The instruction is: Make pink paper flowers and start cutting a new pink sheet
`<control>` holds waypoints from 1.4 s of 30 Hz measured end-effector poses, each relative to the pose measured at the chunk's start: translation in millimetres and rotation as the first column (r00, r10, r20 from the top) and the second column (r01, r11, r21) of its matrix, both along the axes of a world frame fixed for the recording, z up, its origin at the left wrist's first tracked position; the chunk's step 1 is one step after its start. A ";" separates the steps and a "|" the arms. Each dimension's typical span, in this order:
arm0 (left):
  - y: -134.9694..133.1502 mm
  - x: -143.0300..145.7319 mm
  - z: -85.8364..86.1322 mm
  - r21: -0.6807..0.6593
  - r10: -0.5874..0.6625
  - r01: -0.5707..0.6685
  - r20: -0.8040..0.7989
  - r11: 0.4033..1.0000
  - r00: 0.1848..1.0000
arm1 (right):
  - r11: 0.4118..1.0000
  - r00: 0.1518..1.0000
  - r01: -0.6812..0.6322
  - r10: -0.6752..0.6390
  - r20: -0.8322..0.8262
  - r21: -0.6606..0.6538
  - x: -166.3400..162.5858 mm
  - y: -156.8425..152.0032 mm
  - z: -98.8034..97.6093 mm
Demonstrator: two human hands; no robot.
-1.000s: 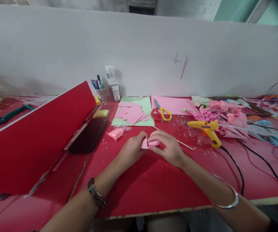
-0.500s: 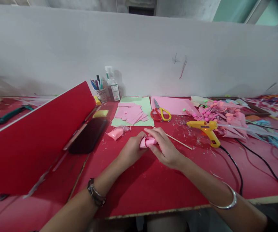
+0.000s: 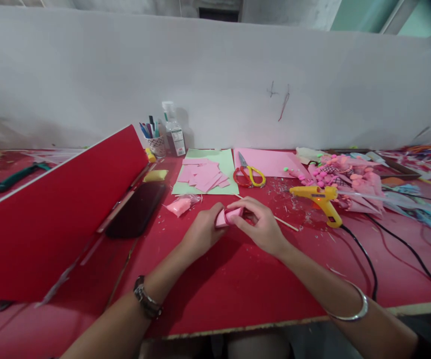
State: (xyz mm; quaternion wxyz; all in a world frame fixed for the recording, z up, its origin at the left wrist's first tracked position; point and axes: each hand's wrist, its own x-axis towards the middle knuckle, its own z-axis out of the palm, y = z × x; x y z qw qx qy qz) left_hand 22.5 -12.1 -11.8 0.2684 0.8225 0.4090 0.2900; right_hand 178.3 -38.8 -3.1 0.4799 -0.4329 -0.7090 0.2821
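Between my two hands is a small piece of pink paper (image 3: 233,215), curled over at its edges. My left hand (image 3: 203,228) grips its left side, fingers mostly hidden behind it. With thumb and fingertips, my right hand (image 3: 262,224) holds the curled right side. A thin wooden stick (image 3: 286,223) lies on the red table just beyond my right hand. Past my hands, pink paper pieces (image 3: 204,174) are piled on a green sheet (image 3: 230,190). A small plastic bag of pink stuff (image 3: 180,205) rests near my left hand.
Scissors (image 3: 249,172) lie by a pink sheet (image 3: 271,160). A yellow glue gun (image 3: 322,200) with a cord sits right, before pink paper bundles (image 3: 350,179). At left are a black phone (image 3: 136,209) and a slanted red board (image 3: 58,214). A bottle (image 3: 175,132) and pen cup (image 3: 156,145) stand behind.
The fingers of my right hand have shifted slightly on the pink paper, its thumb moving along the curled edge. My left hand stays nearly in place.
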 end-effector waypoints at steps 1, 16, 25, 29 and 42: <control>0.1 -0.5 -0.4 0.005 -0.008 0.008 -0.001 1.000 1.000 | 1.000 1.000 -0.002 0.002 0.002 -0.005 -0.2 0.2 -0.7; 1.4 0.1 -3.8 -0.045 -0.034 0.036 0.050 0.998 0.998 | 0.983 0.996 -0.020 0.003 0.090 0.184 -0.7 -2.3 5.1; -0.9 1.0 -0.7 -0.123 -0.074 0.087 0.105 0.989 0.992 | 0.986 0.998 -0.042 0.036 0.042 0.159 1.2 -0.9 4.4; -0.4 0.5 -2.4 -0.136 -0.105 0.116 0.090 0.984 0.990 | 0.988 0.996 -0.066 0.055 0.074 0.143 2.7 -0.4 4.6; 0.2 2.1 -3.2 -0.169 -0.086 0.112 0.156 0.979 0.984 | 0.993 0.997 -0.052 0.046 0.058 0.110 1.1 0.5 0.0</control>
